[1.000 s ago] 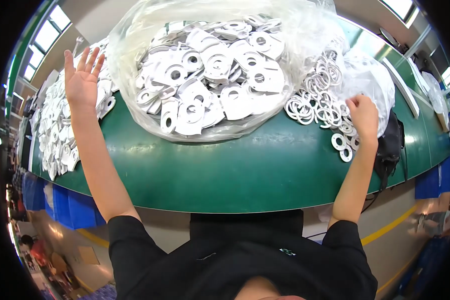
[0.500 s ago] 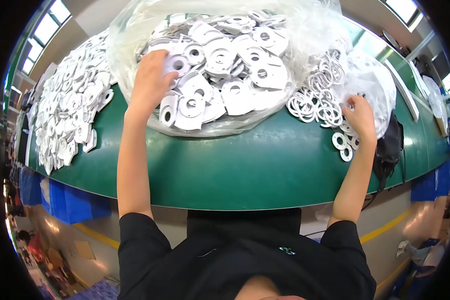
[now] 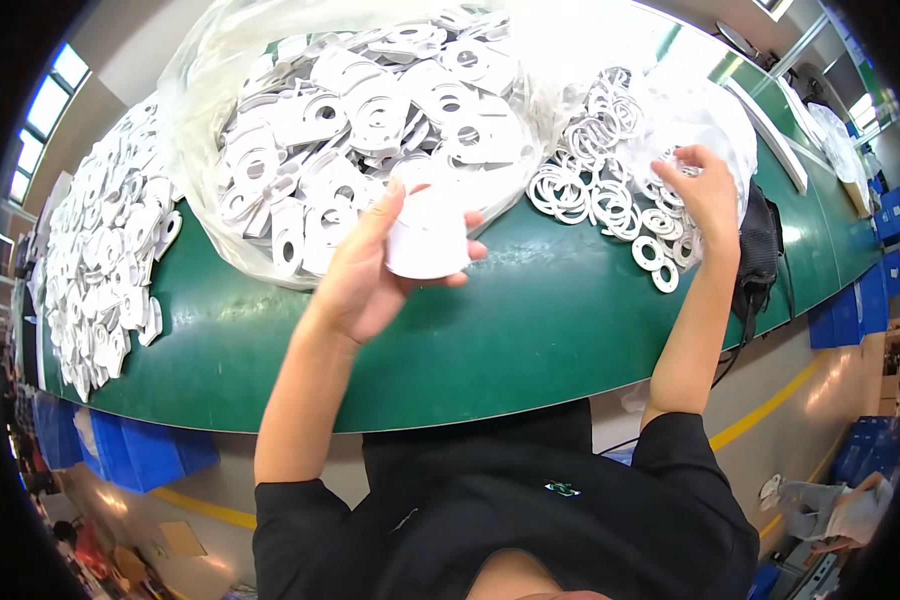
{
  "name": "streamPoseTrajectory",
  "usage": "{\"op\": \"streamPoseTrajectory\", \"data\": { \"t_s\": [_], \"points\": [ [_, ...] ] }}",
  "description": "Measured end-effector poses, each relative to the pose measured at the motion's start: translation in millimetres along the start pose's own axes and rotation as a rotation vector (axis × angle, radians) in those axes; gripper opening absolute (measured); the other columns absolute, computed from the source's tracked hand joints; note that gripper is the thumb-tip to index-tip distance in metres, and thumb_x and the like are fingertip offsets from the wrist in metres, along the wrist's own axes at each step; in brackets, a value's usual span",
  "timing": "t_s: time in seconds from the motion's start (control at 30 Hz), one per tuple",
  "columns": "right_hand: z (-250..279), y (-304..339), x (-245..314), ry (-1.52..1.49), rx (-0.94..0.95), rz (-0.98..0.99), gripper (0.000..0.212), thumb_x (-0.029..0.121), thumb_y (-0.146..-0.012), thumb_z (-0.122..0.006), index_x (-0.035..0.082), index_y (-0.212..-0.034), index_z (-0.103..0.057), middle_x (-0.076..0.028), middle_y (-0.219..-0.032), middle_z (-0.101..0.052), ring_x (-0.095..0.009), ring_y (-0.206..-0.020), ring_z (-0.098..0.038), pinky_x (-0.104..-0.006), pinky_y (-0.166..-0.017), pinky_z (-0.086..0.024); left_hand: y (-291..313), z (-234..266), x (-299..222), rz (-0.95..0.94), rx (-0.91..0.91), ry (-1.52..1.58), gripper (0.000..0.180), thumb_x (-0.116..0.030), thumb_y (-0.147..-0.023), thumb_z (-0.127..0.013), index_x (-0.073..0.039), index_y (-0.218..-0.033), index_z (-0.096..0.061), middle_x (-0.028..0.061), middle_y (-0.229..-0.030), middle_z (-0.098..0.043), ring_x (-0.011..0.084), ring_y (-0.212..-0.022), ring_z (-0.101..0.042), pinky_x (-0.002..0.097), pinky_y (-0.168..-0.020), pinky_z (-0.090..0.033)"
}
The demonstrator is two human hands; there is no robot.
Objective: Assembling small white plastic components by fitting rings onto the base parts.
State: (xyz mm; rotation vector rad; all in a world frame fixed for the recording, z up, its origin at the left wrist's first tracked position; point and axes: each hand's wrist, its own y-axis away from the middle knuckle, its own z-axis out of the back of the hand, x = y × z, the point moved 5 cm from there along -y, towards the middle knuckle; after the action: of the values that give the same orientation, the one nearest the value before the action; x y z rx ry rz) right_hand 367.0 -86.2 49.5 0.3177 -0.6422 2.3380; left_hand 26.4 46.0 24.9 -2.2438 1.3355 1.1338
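My left hand (image 3: 365,265) is closed on a white plastic part (image 3: 428,238) with a rounded lower edge, held above the green table in front of an open clear bag (image 3: 195,165). Inside that bag are many white plastic parts (image 3: 378,112) with round holes. Over on the right, my right hand (image 3: 708,195) hovers at the heap of white rings (image 3: 615,207), beside a second clear bag (image 3: 720,115). Its thumb and fingers are bent but apart, and I make out nothing held between them.
Another pile of white plastic parts (image 3: 105,260) covers the left end of the green table (image 3: 450,370). A black bag (image 3: 760,250) lies at the right, near a long white strip (image 3: 767,135). Blue bins (image 3: 140,450) stand below the table edge.
My left hand has come back from the bag toward me, now with a white plastic part in it. The right hand stays by the rings, its thumb and fingers now farther apart. The view has shifted.
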Motion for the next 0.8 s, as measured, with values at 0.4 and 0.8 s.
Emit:
{"op": "streamPoseTrajectory", "data": {
  "t_s": [0.4,0.8],
  "points": [
    [-43.2,82.5,162.0,-1.126,0.687,0.592,0.035,-0.003,-0.065,-0.078,0.005,-0.092,-0.056,-0.019,-0.12,-0.06,-0.025,-0.117,-0.055,-0.0377,-0.099,-0.043,0.3,-22.4,44.5,0.176,0.233,0.149,0.087,-0.073,-0.088,-0.024,-0.005,-0.141,-0.029,0.0157,-0.127,-0.052,0.0327,-0.108,-0.06,0.0415,-0.079,-0.057],
    [-28.4,39.6,116.8,-0.925,0.225,0.233,0.023,0.003,-0.08,-0.066,0.001,-0.104,-0.064,-0.009,-0.114,-0.062,-0.015,-0.1,-0.059,-0.0312,-0.085,-0.047,-0.6,-3.9,43.4,0.134,0.012,-0.024,0.039,-0.025,-0.098,-0.047,-0.006,-0.131,-0.037,0.0164,-0.118,-0.059,0.0267,-0.097,-0.065,0.0317,-0.066,-0.058]
  ]
}}
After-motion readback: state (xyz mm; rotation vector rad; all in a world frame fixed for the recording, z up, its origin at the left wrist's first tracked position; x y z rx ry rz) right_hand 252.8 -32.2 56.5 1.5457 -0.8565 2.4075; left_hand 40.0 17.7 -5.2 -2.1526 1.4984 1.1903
